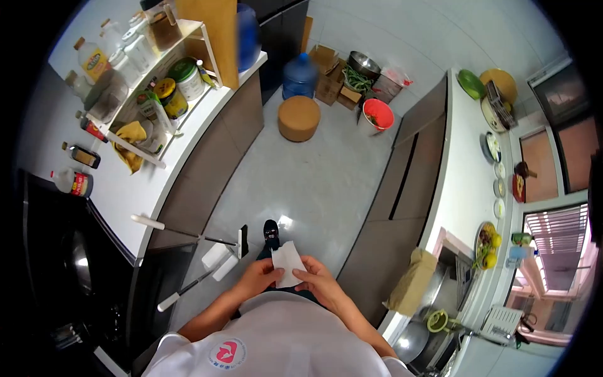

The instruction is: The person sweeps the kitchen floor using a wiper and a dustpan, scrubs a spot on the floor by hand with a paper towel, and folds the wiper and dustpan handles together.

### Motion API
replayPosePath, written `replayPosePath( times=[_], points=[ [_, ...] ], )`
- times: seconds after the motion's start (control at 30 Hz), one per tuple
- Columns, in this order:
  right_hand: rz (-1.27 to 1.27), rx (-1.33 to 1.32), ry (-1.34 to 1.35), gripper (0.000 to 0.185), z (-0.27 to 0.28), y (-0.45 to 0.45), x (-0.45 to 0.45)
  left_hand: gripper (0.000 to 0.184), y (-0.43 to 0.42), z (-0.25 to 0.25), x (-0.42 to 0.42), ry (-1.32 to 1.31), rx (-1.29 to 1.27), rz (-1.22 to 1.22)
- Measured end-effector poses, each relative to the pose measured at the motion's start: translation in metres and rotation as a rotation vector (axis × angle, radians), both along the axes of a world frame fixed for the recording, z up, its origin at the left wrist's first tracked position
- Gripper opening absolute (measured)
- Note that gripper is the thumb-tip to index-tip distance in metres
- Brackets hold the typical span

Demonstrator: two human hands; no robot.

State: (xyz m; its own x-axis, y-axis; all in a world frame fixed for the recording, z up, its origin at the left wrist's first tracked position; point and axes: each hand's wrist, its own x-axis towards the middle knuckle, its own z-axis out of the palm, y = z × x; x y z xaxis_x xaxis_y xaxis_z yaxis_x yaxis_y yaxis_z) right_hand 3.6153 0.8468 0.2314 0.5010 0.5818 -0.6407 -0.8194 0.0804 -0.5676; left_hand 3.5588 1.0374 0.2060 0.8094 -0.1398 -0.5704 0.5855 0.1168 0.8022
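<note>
Left hand [256, 279] and right hand [318, 280], nearly closed, pinched paper [288, 262] between them, its long axis pointing away from the torso [289, 336].

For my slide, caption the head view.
Left hand and right hand hold a white paper-like sheet between kitchen counters, above a grey floor.

Matt paper sheet [288, 262], glossy smooth floor [314, 188]
</note>
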Motion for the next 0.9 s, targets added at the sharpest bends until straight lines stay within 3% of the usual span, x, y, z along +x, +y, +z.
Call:
replayPosePath(
  times=[0.1,0.17,0.23,0.4,0.47,0.63,0.73,0.8,0.9],
  points=[
    [0.081,-0.064,-0.040,0.024,-0.021,0.030,0.042,0.021,0.026,-0.043,0.032,-0.012,0.069,-0.121],
    [0.129,-0.116,-0.081,0.018,-0.035,0.051,0.071,0.022,0.046,-0.043,0.062,0.003,0.108,-0.180],
    [0.105,-0.108,-0.059,0.016,-0.056,0.063,0.100,0.029,0.060,-0.040,0.088,-0.036,0.148,-0.063],
    [-0.046,-0.218,0.026,0.014,-0.128,0.057,0.160,0.025,0.097,-0.101,0.132,0.058,0.276,0.022],
    [-0.069,-0.264,0.051,0.014,-0.157,0.046,0.187,0.025,0.107,-0.126,0.144,0.135,0.329,0.168],
    [-0.124,-0.461,-0.077,0.009,-0.267,-0.001,0.239,0.027,0.131,-0.222,0.164,0.076,0.569,0.082],
    [-0.101,-0.599,-0.118,0.009,-0.342,-0.030,0.277,0.029,0.137,-0.270,0.198,0.208,0.699,-0.028],
    [-0.102,-0.652,-0.175,0.008,-0.390,-0.046,0.303,0.034,0.145,-0.346,0.203,0.176,0.759,-0.111],
    [-0.137,-0.714,-0.222,0.007,-0.472,-0.074,0.342,0.042,0.142,-0.404,0.254,0.322,0.843,-0.299]
  ],
)
